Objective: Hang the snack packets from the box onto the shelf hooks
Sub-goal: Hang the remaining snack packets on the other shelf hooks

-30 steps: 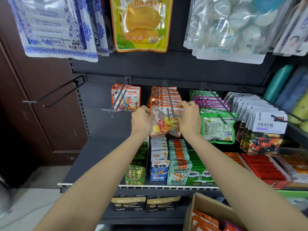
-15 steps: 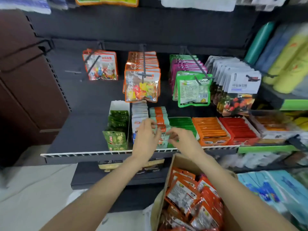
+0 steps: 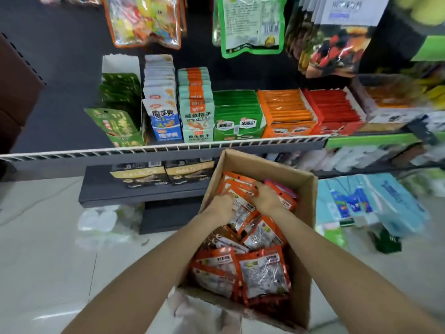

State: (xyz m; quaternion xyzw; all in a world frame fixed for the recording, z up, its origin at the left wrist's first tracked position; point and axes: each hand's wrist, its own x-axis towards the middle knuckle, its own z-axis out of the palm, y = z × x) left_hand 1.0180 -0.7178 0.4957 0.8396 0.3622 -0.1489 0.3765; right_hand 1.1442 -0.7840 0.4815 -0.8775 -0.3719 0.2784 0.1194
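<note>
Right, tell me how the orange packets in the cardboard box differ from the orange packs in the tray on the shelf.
The orange packets in the box lie loose and jumbled at different angles; the orange packs in the shelf tray stand in a tidy, tightly filed row. The box packets show clear windows and white labels; the tray packs show mostly plain orange edges. Both hands, left hand and right hand, are among the box packets; nothing touches the tray packs. Both are orange.

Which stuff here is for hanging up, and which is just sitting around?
For the job:
- cardboard box
- orange snack packets in it
- left hand and right hand, both on the packets

Just sitting around:
- green display box on the shelf
- blue bags on the floor
</note>
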